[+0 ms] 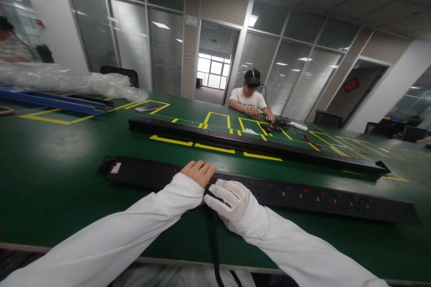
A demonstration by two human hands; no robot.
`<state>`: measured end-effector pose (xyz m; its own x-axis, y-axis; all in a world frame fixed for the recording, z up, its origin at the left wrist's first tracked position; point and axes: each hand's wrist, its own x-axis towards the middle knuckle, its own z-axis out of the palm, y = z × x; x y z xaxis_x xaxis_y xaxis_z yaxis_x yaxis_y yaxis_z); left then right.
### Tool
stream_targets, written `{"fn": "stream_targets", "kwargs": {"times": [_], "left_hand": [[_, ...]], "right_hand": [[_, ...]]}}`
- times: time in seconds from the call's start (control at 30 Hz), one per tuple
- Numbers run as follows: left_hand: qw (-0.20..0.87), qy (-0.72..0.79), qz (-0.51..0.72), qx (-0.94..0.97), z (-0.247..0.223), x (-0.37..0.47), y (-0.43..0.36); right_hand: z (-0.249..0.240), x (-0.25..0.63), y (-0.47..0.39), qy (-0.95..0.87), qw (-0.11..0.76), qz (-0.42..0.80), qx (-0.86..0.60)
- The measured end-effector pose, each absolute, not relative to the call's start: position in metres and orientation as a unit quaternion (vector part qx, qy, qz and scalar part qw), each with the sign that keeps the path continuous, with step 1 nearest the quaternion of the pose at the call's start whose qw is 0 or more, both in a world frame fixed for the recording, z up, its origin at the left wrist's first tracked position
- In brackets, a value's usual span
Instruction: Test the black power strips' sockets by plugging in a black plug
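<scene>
A long black power strip (303, 195) with numbered sockets and small red lights lies across the table in front of me. My left hand (198, 173) is bare, its fingers wrapped over the strip's top near the middle. Right beside it my right hand (230, 199), in a white glove, is closed round the upper end of a black cable (214, 237). That end is mostly hidden by the glove, against the strip's near side. From there the cable hangs down over the front edge. The strip's left end carries a pale label (116, 168).
Behind lies a second long black strip (215, 136) on the green table (67, 152), among yellow tape outlines. Blue rails (57, 98) and clear plastic wrap (101, 83) are at the left. Across sits another person (248, 97), with cables (283, 124) and a white power strip (298, 126) nearby.
</scene>
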<state>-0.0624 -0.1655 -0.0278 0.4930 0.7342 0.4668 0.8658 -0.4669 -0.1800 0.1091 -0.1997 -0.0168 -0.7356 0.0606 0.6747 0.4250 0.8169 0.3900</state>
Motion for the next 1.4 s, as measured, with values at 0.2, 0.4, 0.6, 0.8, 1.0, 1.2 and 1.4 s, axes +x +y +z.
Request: {"fn": "stream_targets", "kwargs": {"times": [0.2,0.4,0.6,0.8,1.0,1.2,1.4], "left_hand": [[0.213,-0.48,-0.165,-0.835,-0.0299,-0.0615,-0.1647],[0.211,-0.474,-0.177,-0.836,-0.0292,-0.0622,-0.1655],[0.204,-0.473,-0.17,-0.84,-0.0277,-0.0626,-0.1659],[0.207,-0.472,-0.175,-0.839,-0.0283,-0.0628,-0.1658],[0.205,-0.468,-0.175,-0.841,-0.0278,-0.0629,-0.166],[0.21,-0.477,-0.173,-0.836,-0.0291,-0.062,-0.1652],[0.204,-0.474,-0.173,-0.839,-0.0276,-0.0625,-0.166]], "right_hand": [[-0.0145,0.1081,-0.2002,-0.888,0.34,-0.278,-0.138],[-0.0172,0.1086,-0.1982,-0.891,0.334,-0.275,-0.14],[-0.0182,0.1088,-0.2002,-0.89,0.336,-0.274,-0.142],[-0.0161,0.1082,-0.2003,-0.89,0.339,-0.27,-0.141],[-0.016,0.1078,-0.1977,-0.89,0.341,-0.269,-0.139],[-0.0182,0.1084,-0.1988,-0.887,0.343,-0.277,-0.139],[-0.0168,0.1088,-0.2003,-0.893,0.328,-0.275,-0.141]]}}
